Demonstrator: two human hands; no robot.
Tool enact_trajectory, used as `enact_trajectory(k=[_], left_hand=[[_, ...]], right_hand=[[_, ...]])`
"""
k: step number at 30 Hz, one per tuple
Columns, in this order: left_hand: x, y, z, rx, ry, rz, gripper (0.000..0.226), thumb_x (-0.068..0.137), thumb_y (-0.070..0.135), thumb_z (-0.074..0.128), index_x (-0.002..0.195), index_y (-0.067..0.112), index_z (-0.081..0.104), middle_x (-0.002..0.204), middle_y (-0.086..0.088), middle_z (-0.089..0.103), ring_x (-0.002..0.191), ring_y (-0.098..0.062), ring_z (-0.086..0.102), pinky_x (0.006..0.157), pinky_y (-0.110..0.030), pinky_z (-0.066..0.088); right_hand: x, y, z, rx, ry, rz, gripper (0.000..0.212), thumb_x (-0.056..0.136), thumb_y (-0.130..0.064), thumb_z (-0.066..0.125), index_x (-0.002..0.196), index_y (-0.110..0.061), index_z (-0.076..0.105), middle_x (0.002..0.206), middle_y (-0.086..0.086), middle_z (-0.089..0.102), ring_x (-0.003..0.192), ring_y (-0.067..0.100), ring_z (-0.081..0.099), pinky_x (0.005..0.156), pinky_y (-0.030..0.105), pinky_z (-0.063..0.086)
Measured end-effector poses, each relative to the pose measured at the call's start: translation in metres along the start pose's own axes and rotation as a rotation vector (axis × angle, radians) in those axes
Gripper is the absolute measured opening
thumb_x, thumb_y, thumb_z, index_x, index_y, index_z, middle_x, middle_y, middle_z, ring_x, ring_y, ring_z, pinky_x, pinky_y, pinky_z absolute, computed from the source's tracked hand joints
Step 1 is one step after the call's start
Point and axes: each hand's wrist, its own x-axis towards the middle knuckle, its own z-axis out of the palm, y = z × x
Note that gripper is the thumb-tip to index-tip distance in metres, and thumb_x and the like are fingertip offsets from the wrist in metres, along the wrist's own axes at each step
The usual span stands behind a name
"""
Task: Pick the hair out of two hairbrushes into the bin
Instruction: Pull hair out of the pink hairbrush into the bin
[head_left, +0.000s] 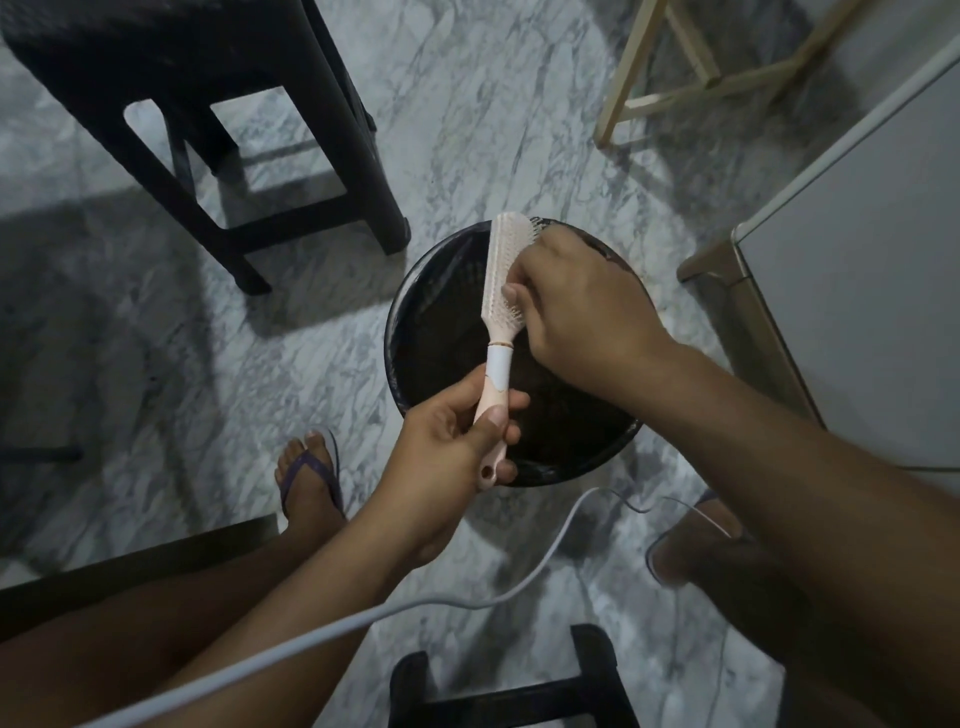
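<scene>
Pink plastic hairbrush (497, 270), likely light and stiff, is gripped at the handle by left hand (447, 447) over bin (397, 322), bristles (513, 313) pinched by right hand (582, 306).

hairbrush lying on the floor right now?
No, the left hand grips the hairbrush by its handle above the bin while the right hand works at the bristles.

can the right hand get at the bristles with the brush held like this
Likely yes: the left hand holds the hairbrush by its handle over the bin, bristles facing the right hand, whose fingers touch them with nothing between.
</scene>
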Motion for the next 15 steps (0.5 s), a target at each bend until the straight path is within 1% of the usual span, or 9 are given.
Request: enact_trajectory(k=[1, 3, 4, 6, 8, 10, 12, 13, 15], left_hand=[[0.000, 0.002, 0.002, -0.069, -0.019, -0.011, 0.042, 0.100, -0.003, 0.049, 0.136, 0.016, 0.059, 0.104, -0.006, 0.067, 0.075, -0.013, 0.052, 0.055, -0.025, 0.041], [0.002, 0.005, 0.002, -0.128, -0.045, -0.016, 0.041, 0.100, -0.002, 0.049, 0.136, 0.013, 0.058, 0.106, -0.007, 0.068, 0.075, -0.012, 0.053, 0.055, -0.024, 0.041], [0.002, 0.006, 0.001, -0.141, -0.048, -0.016, 0.039, 0.100, -0.001, 0.049, 0.136, 0.011, 0.058, 0.106, -0.006, 0.068, 0.075, -0.012, 0.053, 0.055, -0.024, 0.042], [0.003, 0.008, -0.002, -0.164, -0.039, -0.026, 0.037, 0.101, 0.001, 0.048, 0.137, 0.007, 0.057, 0.104, -0.005, 0.068, 0.075, -0.012, 0.054, 0.055, -0.023, 0.042], [0.004, 0.007, -0.005, -0.157, -0.027, -0.030, 0.037, 0.101, 0.002, 0.048, 0.137, 0.006, 0.056, 0.106, -0.005, 0.069, 0.076, -0.012, 0.055, 0.056, -0.024, 0.044], [0.004, 0.005, -0.007, -0.141, -0.034, -0.025, 0.037, 0.101, 0.002, 0.048, 0.137, 0.005, 0.056, 0.104, -0.004, 0.069, 0.077, -0.012, 0.055, 0.057, -0.024, 0.045], [0.004, 0.004, -0.007, -0.125, -0.039, -0.016, 0.037, 0.101, 0.001, 0.049, 0.136, 0.006, 0.057, 0.104, -0.004, 0.070, 0.077, -0.012, 0.055, 0.058, -0.025, 0.045], [0.004, 0.004, -0.006, -0.121, -0.040, -0.012, 0.037, 0.101, 0.001, 0.049, 0.136, 0.007, 0.057, 0.105, -0.004, 0.070, 0.077, -0.012, 0.055, 0.058, -0.025, 0.045], [0.003, 0.004, -0.005, -0.094, -0.047, 0.000, 0.039, 0.100, 0.000, 0.049, 0.137, 0.013, 0.058, 0.108, -0.004, 0.071, 0.077, -0.012, 0.055, 0.059, -0.026, 0.045]], right_hand=[[0.002, 0.003, 0.000, 0.077, 0.002, 0.004, 0.018, 0.098, -0.023, 0.056, 0.099, -0.007, 0.064, 0.099, 0.005, 0.055, 0.086, 0.028, 0.059, 0.074, 0.037, 0.050], [0.005, 0.008, -0.005, 0.256, 0.027, 0.036, 0.015, 0.097, -0.018, 0.057, 0.094, -0.006, 0.066, 0.088, -0.001, 0.055, 0.082, 0.019, 0.056, 0.074, 0.016, 0.042], [0.006, 0.010, -0.009, 0.364, 0.045, 0.085, 0.015, 0.099, -0.018, 0.055, 0.092, -0.009, 0.065, 0.081, -0.003, 0.057, 0.075, 0.018, 0.057, 0.071, 0.016, 0.044], [0.011, 0.012, -0.020, 0.633, 0.083, 0.268, 0.020, 0.104, -0.022, 0.048, 0.088, -0.018, 0.060, 0.068, -0.004, 0.060, 0.061, 0.021, 0.061, 0.056, 0.029, 0.052], [0.016, 0.017, -0.029, 0.802, 0.130, 0.383, 0.020, 0.105, -0.020, 0.046, 0.089, -0.019, 0.058, 0.071, -0.003, 0.062, 0.060, 0.016, 0.065, 0.046, 0.026, 0.053], [0.020, 0.022, -0.035, 0.819, 0.090, 0.427, 0.018, 0.105, -0.010, 0.045, 0.097, -0.015, 0.061, 0.084, -0.003, 0.067, 0.067, 0.008, 0.067, 0.049, 0.024, 0.055], [0.018, 0.023, -0.033, 0.813, -0.006, 0.492, 0.017, 0.103, -0.005, 0.048, 0.106, -0.012, 0.062, 0.095, 0.002, 0.071, 0.076, 0.011, 0.068, 0.054, 0.028, 0.060], [0.015, 0.020, -0.031, 0.824, -0.066, 0.523, 0.014, 0.102, -0.007, 0.053, 0.111, -0.009, 0.062, 0.100, 0.007, 0.072, 0.081, 0.014, 0.069, 0.057, 0.031, 0.062], [0.008, 0.013, -0.026, 0.838, -0.212, 0.539, 0.023, 0.097, -0.019, 0.065, 0.116, -0.006, 0.063, 0.105, 0.014, 0.073, 0.090, 0.019, 0.074, 0.063, 0.038, 0.065]])
